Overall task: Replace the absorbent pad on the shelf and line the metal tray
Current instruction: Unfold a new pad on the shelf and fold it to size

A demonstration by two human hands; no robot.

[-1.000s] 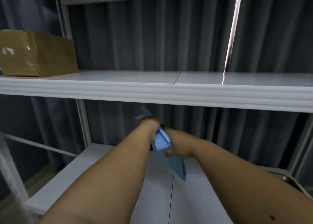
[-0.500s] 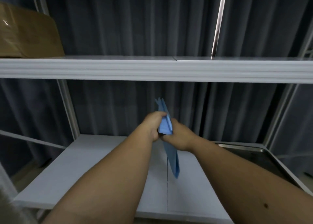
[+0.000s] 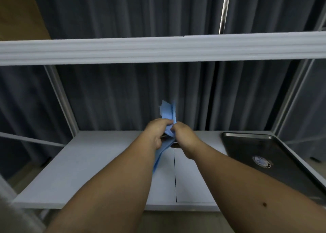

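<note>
Fingers of left hand point(image 3: 156, 133) and right hand point(image 3: 183, 135) pinch blue pad point(image 3: 168, 114); metal tray point(image 3: 247, 141) sticker unreadable.

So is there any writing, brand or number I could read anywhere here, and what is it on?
No text can be read here.
Round sticker on the metal tray: a printed mark, too small and blurred to read.
Cardboard box on the upper shelf: no label visible.
Blue pad held in both hands: plain, no print.
</note>
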